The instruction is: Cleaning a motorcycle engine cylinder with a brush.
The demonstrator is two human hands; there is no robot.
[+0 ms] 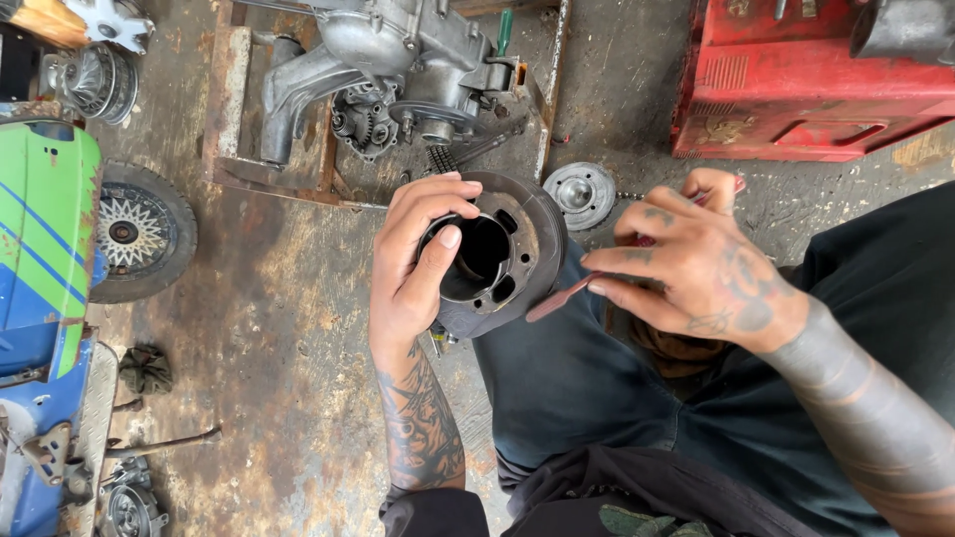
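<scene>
Seen from the head camera: left hand (418, 261) clamped around a finned engine cylinder (494, 257) propped on the knee, thumb inside its bore, right hand (686, 264) closed on a reddish flat blade (563, 297) touching the cylinder's rim, above a stained concrete floor (279, 328).
</scene>
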